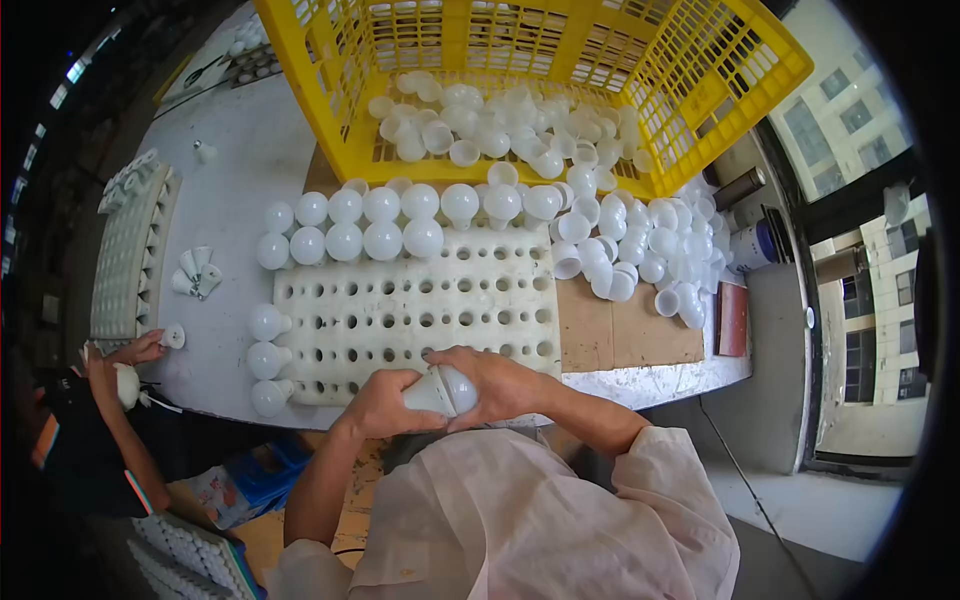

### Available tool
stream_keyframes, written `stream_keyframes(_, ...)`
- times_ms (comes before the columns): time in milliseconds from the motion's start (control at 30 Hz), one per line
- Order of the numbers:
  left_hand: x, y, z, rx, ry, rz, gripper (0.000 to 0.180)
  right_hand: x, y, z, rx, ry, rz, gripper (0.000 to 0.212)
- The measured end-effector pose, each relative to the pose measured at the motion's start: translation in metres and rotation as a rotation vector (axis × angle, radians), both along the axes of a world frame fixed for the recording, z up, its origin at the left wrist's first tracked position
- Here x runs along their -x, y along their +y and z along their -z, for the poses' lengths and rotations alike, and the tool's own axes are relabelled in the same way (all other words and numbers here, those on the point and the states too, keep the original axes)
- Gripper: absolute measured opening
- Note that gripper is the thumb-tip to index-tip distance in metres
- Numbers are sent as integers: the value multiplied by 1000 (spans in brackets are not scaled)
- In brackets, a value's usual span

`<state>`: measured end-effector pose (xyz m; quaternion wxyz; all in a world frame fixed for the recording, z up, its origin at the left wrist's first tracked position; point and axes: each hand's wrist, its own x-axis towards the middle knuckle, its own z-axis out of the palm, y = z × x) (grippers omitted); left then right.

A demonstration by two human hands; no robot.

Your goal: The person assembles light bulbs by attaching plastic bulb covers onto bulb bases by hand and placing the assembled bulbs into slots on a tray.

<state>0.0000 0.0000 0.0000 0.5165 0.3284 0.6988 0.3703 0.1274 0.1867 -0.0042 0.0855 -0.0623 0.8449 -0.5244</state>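
Observation:
Close to my body, at the near edge of the foam tray [400, 300], both hands are closed around one white light bulb [427, 394]. My left hand [378, 405] grips its tapered body. Around the round translucent dome wraps my right hand [503, 386]. A line shows where dome and body meet; I cannot tell whether they are fully joined. Several bulbs with round domes [382, 240] stand along the tray's far side, and three bulbs [266, 360] line its left edge. Many holes in the tray's middle hold nothing.
A yellow crate [345, 150] of loose domes stands at the back. More domes [660, 240] spill over cardboard [630, 330] on the right. Left are bulb bodies [197, 272], another foam tray [125, 255], and a co-worker's hand [140, 347] by a white part. A window [865, 300] is at right.

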Motion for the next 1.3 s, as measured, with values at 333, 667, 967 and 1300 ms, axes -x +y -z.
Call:
stream_keyframes(333,-15,-13,5,-60,-85,-73,46,-2,-35,12,68,267,96,71)
stream_keyframes(667,-15,-14,15,-253,-206,-123,40,9,-38,13,137,509,83,58)
stream_keyframes(967,-10,-17,15,-190,-99,-107,43,18,-42,20,196,484,99,59)
stream_keyframes(1300,-14,-9,18,-99,-193,-110,43,18,-40,31,174,527,91,41)
